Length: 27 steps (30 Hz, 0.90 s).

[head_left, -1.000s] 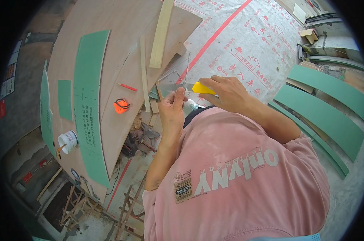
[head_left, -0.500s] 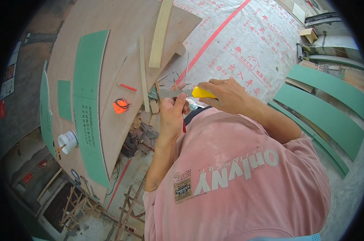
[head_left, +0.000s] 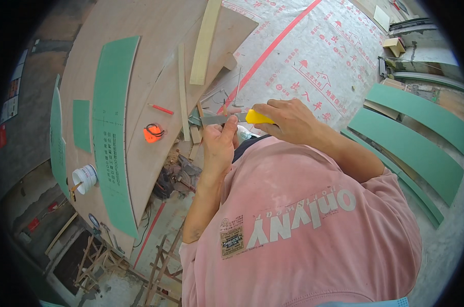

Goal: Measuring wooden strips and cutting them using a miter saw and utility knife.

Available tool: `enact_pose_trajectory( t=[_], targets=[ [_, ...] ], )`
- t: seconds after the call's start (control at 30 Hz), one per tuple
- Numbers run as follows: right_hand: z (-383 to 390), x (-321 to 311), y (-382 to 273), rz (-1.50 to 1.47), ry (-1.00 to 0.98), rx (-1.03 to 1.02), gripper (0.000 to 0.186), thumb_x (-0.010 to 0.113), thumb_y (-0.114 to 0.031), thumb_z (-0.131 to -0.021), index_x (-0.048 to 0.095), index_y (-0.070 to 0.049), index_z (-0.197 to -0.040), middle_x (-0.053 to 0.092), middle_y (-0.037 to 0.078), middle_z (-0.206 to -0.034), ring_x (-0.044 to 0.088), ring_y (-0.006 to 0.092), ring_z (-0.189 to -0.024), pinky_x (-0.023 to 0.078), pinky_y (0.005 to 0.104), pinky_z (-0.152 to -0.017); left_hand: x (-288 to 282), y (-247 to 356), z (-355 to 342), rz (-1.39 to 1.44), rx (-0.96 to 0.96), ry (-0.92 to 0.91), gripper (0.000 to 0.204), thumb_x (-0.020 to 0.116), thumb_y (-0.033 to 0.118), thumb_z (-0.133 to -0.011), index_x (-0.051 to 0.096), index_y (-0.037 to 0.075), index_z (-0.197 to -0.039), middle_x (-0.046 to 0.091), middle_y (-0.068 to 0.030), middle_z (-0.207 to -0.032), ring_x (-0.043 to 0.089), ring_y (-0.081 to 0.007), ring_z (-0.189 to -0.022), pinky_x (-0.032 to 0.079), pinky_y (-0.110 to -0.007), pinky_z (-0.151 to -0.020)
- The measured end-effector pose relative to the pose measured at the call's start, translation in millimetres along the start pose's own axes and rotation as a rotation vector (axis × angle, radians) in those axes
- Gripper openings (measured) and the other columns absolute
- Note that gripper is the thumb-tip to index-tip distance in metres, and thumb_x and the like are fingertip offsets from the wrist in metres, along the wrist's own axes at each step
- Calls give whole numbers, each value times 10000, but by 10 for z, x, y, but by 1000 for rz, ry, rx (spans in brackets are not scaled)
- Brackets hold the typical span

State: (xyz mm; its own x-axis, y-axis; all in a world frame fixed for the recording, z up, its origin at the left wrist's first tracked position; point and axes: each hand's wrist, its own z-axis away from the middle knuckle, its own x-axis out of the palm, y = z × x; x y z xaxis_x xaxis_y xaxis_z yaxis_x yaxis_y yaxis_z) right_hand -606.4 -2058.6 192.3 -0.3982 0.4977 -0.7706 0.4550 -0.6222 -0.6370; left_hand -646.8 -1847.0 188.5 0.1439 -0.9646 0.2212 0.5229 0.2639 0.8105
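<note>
My right hand [head_left: 288, 116] is closed round the yellow handle of a knife [head_left: 259, 117], whose flat grey blade points left. The blade lies across my left hand [head_left: 221, 140], and the left thumb is against it. A slim pencil [head_left: 225, 109] is gripped in the left fingers; its pale brown end sticks up just beyond the blade, and the rest is hidden by the hand. Both hands are in front of my body, off the right edge of the wooden board.
The large wooden board [head_left: 158, 66] bears a green panel [head_left: 114, 138], a red pencil [head_left: 161, 109], an orange tape measure [head_left: 152, 133], wood strips [head_left: 205, 46] and a white tub [head_left: 85, 178]. More green panels [head_left: 406, 138] lean at right. Printed sheeting [head_left: 293, 56] covers the floor.
The pencil's red lower end, seen below my left hand before, is now out of sight. The knife and both hands have shifted only slightly.
</note>
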Motion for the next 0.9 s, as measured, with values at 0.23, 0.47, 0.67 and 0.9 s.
enact_pose_trajectory(
  t=[0.23,0.47,0.67,0.9],
  targets=[
    [-11,12,28,11,58,-16,336,719,-282,-887,627,-103,-1157,665,97,-839,645,284,-686,479,404,-567,-10,-27,-22,-105,-23,11,490,646,435,-970,539,93,-635,401,70,-523,330,-45,-453,232,-250,-425],
    [-37,-41,-5,-47,63,28,341,727,-245,-881,635,-84,-1168,680,121,-881,657,306,-721,501,404,-609,-8,-49,-27,-101,-94,39,529,615,513,-967,628,39,-732,412,70,-515,330,-28,-432,205,-223,-419],
    [-44,-86,4,-82,145,72,345,679,-303,-912,617,-88,-1174,671,138,-897,663,337,-770,507,440,-660,-40,-51,-31,12,-114,-22,415,616,416,-992,622,28,-845,386,66,-542,310,-38,-451,229,-229,-432],
    [-42,-75,65,-82,-48,49,355,704,-263,-893,629,-85,-1190,676,127,-902,660,329,-755,499,425,-638,-86,-48,-75,170,-52,-252,257,623,223,-991,560,14,-1127,403,56,-690,313,-42,-574,293,-221,-528]
  ],
)
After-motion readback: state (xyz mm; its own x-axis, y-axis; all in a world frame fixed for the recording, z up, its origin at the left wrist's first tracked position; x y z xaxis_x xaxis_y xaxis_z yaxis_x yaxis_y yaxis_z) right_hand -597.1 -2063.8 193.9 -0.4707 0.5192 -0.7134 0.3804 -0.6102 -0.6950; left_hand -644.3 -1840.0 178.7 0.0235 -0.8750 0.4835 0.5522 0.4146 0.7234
